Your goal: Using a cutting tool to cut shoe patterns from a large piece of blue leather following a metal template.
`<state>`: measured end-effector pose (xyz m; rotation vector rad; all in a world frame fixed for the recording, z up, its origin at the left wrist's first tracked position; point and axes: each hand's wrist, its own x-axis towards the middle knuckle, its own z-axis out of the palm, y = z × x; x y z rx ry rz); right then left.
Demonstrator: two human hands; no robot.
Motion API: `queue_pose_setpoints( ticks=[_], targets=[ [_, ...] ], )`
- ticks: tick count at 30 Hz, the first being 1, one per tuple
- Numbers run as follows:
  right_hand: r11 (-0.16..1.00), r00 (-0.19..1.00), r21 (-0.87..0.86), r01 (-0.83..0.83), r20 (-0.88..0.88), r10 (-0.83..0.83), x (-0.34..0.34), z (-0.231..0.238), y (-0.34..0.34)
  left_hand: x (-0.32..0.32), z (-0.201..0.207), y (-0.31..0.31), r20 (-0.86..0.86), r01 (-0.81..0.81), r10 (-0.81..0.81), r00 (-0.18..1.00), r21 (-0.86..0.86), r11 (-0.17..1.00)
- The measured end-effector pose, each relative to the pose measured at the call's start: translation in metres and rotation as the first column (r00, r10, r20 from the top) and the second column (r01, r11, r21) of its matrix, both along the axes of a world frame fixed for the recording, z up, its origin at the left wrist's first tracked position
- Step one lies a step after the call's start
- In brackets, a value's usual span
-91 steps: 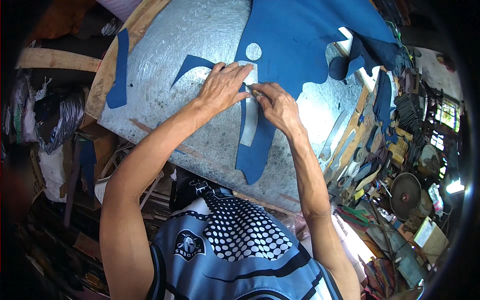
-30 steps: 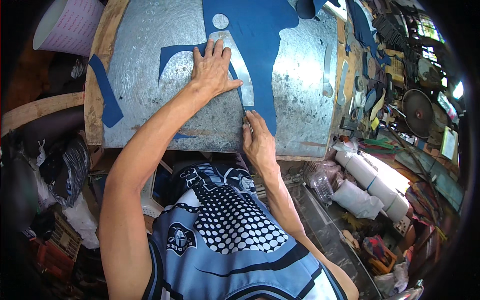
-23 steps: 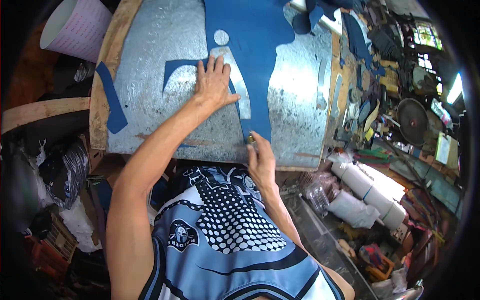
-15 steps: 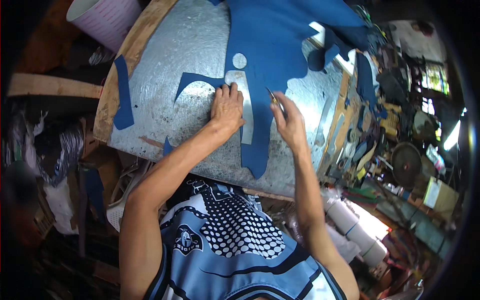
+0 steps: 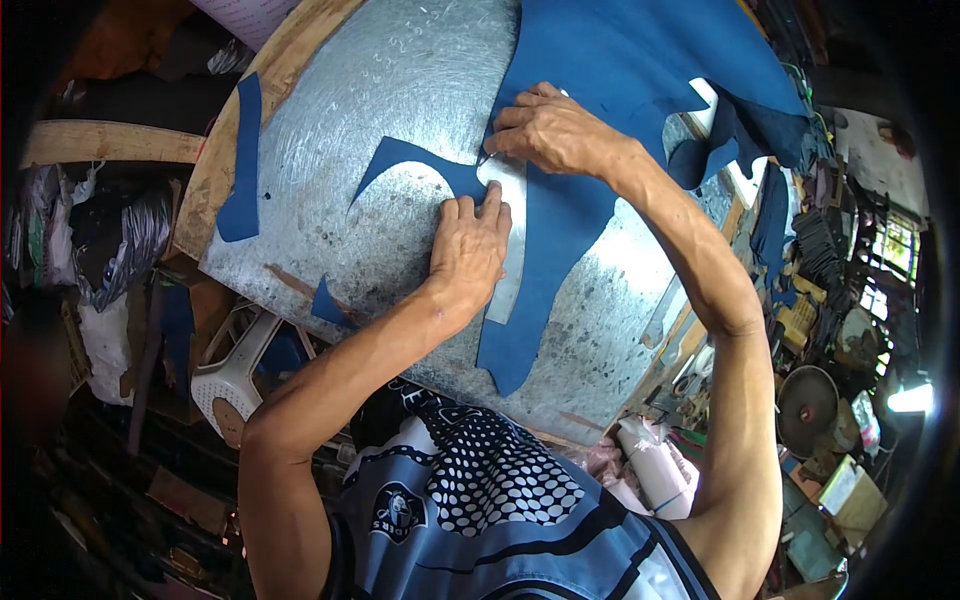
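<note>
A large blue sheet [image 5: 620, 60], leather-like, lies over the worktable's metal top [image 5: 420, 70]. On its strip running toward me rests a pale, narrow template [image 5: 515, 240]. My left hand [image 5: 468, 248] presses on the template's left edge, index finger stretched along it and the other fingers bent. My right hand [image 5: 555, 132] is closed around a small knife [image 5: 483, 156], just above the template's far end. Only the knife's dark tip shows; the hand hides the rest. A curved blue offcut [image 5: 415, 155] adjoins the sheet left of the tip.
A long blue scrap [image 5: 241, 170] lies at the table's left edge, a small one [image 5: 328, 304] at the near edge. A white stool [image 5: 235, 375] stands below left. Rolled white material [image 5: 655, 465] sits at the near right. Wood [image 5: 195, 215] borders the tabletop.
My right hand has moved left and away from me, from right of the template to its far end, with the knife. My left hand has shifted slightly nearer along the template. The view has shifted.
</note>
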<state>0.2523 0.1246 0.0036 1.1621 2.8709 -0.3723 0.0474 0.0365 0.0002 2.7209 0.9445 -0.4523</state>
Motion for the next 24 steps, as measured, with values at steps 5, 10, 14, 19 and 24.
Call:
queue_pose_setpoints(
  ticks=[5,10,14,19,24],
  targets=[
    [0.996,0.997,-0.064,-0.058,0.037,0.061,-0.004,0.003,0.013,0.001,0.004,-0.001,-0.018,-0.007,0.007,1.0,-0.004,1.0],
    [0.988,0.984,-0.085,-0.127,0.118,0.136,-0.011,0.008,0.023,0.002,0.002,-0.001,-0.028,-0.008,0.007,1.0,-0.024,1.0],
    [0.977,0.988,-0.197,-0.077,0.114,0.101,-0.012,0.009,0.023,0.001,-0.002,-0.002,0.007,-0.015,0.015,1.0,-0.006,1.0],
    [0.979,0.992,-0.189,-0.072,0.087,0.09,-0.011,0.007,0.022,0.002,-0.001,-0.001,-0.01,-0.01,0.01,1.0,-0.01,1.0],
    [0.987,0.992,-0.148,-0.06,0.097,0.075,-0.014,0.006,0.025,0.003,-0.006,-0.003,-0.004,-0.013,0.013,1.0,0.044,0.999]
  ],
)
